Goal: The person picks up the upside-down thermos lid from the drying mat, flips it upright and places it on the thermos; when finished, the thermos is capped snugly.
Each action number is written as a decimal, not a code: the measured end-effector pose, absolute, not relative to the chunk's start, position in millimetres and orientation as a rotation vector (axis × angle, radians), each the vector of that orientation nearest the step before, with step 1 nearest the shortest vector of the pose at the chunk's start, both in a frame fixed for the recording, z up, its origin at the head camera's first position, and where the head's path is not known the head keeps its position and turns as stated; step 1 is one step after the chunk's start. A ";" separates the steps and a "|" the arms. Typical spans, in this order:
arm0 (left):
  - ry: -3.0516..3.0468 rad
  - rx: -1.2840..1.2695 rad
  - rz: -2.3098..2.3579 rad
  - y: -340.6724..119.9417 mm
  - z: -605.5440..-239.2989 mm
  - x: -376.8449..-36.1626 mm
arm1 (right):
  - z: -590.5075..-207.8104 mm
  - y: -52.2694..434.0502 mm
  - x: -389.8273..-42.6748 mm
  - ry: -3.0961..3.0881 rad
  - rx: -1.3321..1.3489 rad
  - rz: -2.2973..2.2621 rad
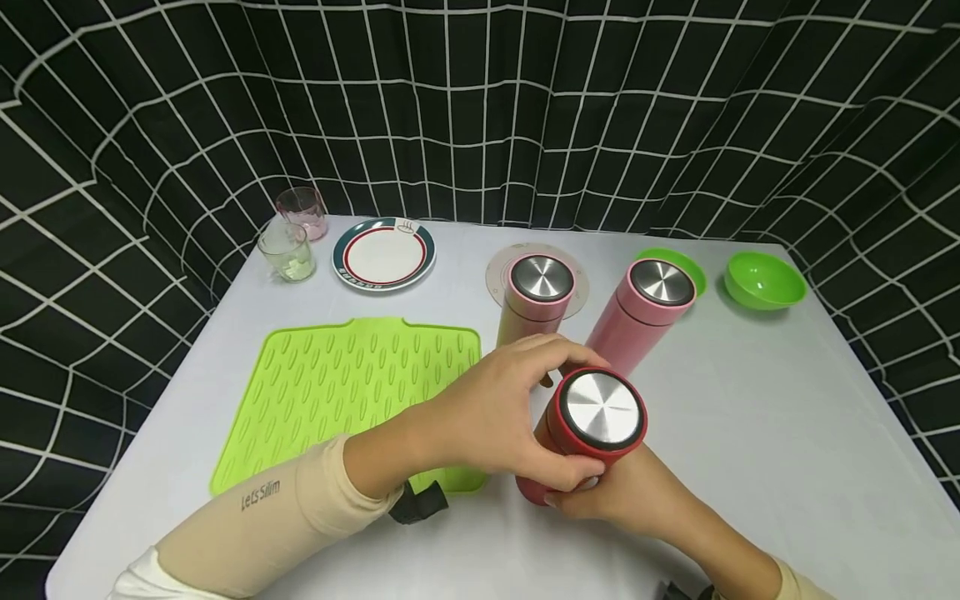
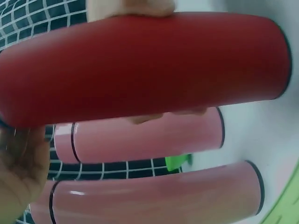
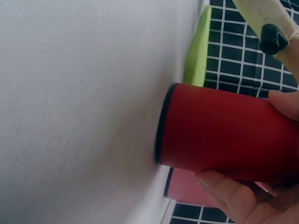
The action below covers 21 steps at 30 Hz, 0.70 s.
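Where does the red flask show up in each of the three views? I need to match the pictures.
Head: red flask low centre, standing on the white table, gripped by the left hand and right hand.
Left wrist: it fills the upper half, lying sideways across the picture.
Right wrist: centre right, its base on the table.
Shared landmark: the green mat, a green edge in both wrist views.

Setting was a staged recording booth, not a lived-in room: a black curtain with a white grid (image 1: 480,108) enclosed the white surface (image 1: 787,433) on three sides. Kitchenware was laid out in tidy order: green drying mat (image 1: 345,392), plate (image 1: 384,253), two cups (image 1: 292,237), green bowl (image 1: 765,281).
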<state>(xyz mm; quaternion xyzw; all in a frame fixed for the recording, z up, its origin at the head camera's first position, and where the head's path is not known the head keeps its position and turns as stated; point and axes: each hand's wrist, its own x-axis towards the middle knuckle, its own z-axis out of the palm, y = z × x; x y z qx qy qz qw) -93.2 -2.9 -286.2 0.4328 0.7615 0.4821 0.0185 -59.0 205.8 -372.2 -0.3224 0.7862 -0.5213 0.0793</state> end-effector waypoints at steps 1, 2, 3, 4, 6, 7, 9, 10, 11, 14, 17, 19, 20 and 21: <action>2.338 1.354 1.511 -3.2 -287.0 -94.1 | -371.8 205.3 -59.3 2.345 -0.980 -1.571; 2.311 1.368 1.514 -3.5 -287.5 -94.8 | -370.8 204.2 -59.8 2.318 -0.998 -1.591; 2.290 1.375 1.517 -3.6 -287.9 -95.4 | -369.6 203.7 -59.7 2.324 -1.004 -1.591; 2.276 1.373 1.525 -3.5 -288.5 -95.7 | -367.9 203.4 -59.0 2.340 -0.998 -1.586; 2.261 1.380 1.538 -2.7 -289.0 -96.5 | -364.4 202.6 -57.9 2.356 -0.987 -1.580; 2.243 1.393 1.547 -2.1 -289.2 -97.1 | -362.9 202.0 -57.7 2.352 -0.987 -1.583; 2.209 1.419 1.566 -1.7 -289.6 -98.4 | -361.4 201.8 -57.3 2.359 -0.979 -1.572; 2.188 1.431 1.572 -1.8 -289.8 -98.9 | -361.4 201.4 -57.7 2.343 -0.993 -1.582; 2.170 1.449 1.574 -1.7 -289.7 -99.5 | -362.5 201.6 -58.4 2.336 -1.016 -1.585; 2.158 1.450 1.568 -1.5 -289.7 -100.3 | -368.3 203.6 -59.9 2.354 -1.001 -1.571; 2.112 1.452 1.579 -1.3 -289.8 -100.6 | -374.5 206.3 -61.2 2.381 -0.981 -1.545; 2.087 1.468 1.567 -1.3 -290.1 -100.4 | -376.9 208.4 -60.7 2.434 -0.968 -1.513; 2.077 1.461 1.565 -1.3 -290.3 -100.0 | -377.7 209.3 -60.4 2.449 -0.971 -1.500; 2.077 1.449 1.568 -0.9 -290.5 -99.7 | -378.4 210.1 -59.7 2.476 -0.959 -1.488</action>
